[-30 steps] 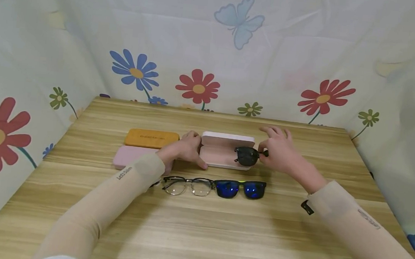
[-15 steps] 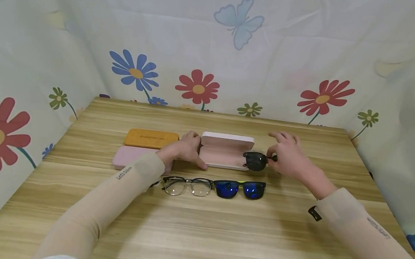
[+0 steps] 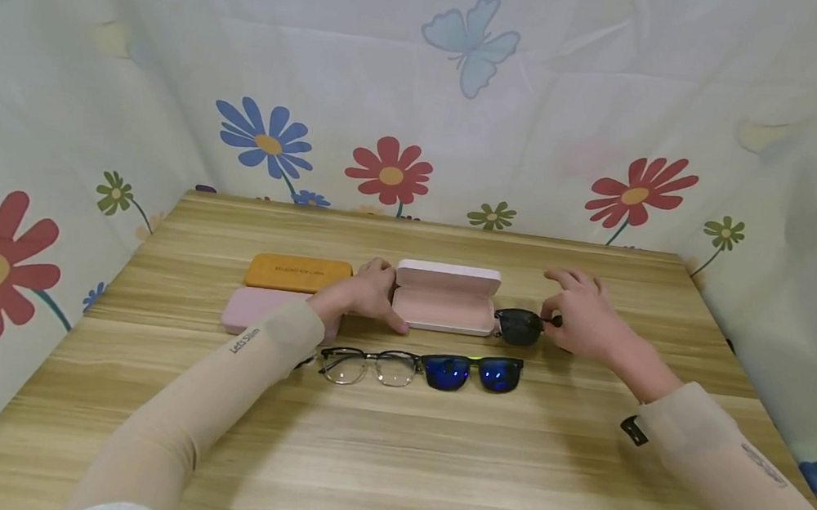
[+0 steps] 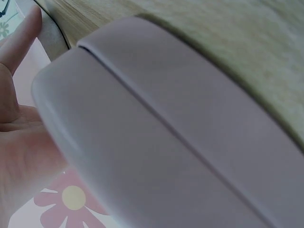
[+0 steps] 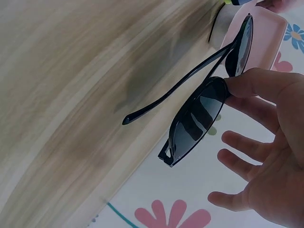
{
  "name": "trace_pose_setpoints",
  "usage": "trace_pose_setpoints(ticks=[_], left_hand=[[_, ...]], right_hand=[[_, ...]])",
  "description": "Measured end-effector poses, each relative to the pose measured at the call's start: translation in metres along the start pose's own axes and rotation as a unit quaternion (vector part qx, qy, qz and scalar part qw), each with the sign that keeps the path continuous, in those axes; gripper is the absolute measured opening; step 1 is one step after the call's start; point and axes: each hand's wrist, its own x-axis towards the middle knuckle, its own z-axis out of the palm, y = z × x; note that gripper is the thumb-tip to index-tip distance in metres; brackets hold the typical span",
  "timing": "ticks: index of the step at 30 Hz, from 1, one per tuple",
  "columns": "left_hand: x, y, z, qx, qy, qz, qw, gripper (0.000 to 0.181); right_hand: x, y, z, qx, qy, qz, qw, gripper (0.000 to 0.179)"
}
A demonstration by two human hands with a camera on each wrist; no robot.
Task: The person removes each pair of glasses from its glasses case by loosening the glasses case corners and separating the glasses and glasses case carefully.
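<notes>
My right hand (image 3: 583, 317) pinches dark sunglasses (image 3: 520, 327) between thumb and index finger, just right of an open glasses case (image 3: 443, 312). In the right wrist view the pinch is near the bridge of the sunglasses (image 5: 197, 121); one temple arm sticks out, and the other fingers are spread. The case's lid stands up, showing a pale pink inside. My left hand (image 3: 368, 290) rests against the case's left end, its thumb straight along the front corner; its other fingertips are partly hidden. In the left wrist view a closed pink case (image 4: 142, 128) fills most of the picture.
Clear-lens eyeglasses (image 3: 368, 366) and blue-lens sunglasses (image 3: 473, 372) lie in a row in front of the open case. An orange case (image 3: 296, 273) and the closed pink case (image 3: 244, 311) lie left, under and behind my left forearm. Flower-print cloth (image 3: 324, 58) surrounds the wooden table (image 3: 432, 471).
My right hand has carried the dark sunglasses rightward and slightly nearer, from over the open case to beside its right end. The left hand has stayed in place.
</notes>
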Motion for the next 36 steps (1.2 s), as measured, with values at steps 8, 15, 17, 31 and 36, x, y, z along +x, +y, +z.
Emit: trace_pose_setpoints(ticks=[8,15,17,31,36], left_hand=[[-0.001,0.002,-0.001,0.000,-0.002,-0.005,1.0000,0.103],[-0.001,0.002,-0.002,0.006,-0.004,-0.003,1.0000,0.103],[-0.001,0.002,-0.002,0.007,-0.005,-0.003,1.0000,0.104],[0.001,0.001,0.000,0.000,-0.006,-0.009,0.9999,0.106],[0.001,0.001,0.000,-0.008,-0.005,-0.007,0.9999,0.107]], right_hand=[[-0.011,0.009,0.002,-0.006,-0.003,0.002,1.0000,0.009],[-0.020,0.016,0.003,-0.006,-0.002,-0.002,1.0000,0.011],[-0.023,0.017,0.003,-0.003,-0.006,0.000,1.0000,0.011],[-0.040,0.018,0.005,-0.004,-0.031,-0.002,0.9995,0.015],[-0.045,0.018,0.004,0.003,-0.038,-0.008,0.9992,0.016]])
